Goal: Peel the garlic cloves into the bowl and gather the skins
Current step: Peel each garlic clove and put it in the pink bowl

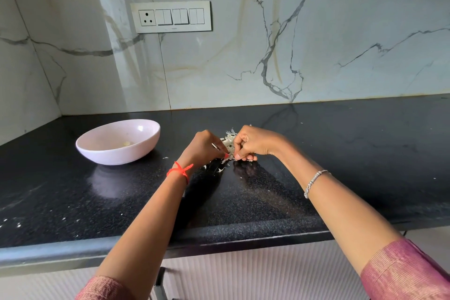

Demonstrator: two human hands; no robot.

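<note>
A pale pink bowl (117, 143) stands on the black counter at the left, with one peeled garlic clove (126, 143) inside. To its right, my left hand (204, 148) and my right hand (253, 142) meet over a small heap of white garlic skins (229, 141). Both hands have curled fingers and pinch at the garlic and skins between them. What exactly each fingertip holds is hidden by the hands. A few loose skin scraps (220, 170) lie on the counter just in front of the hands.
The black granite counter (341, 153) runs to a marble backsplash behind and a side wall at the left. A switch panel (171, 16) is on the backsplash. The counter's front edge (219, 238) lies under my forearms.
</note>
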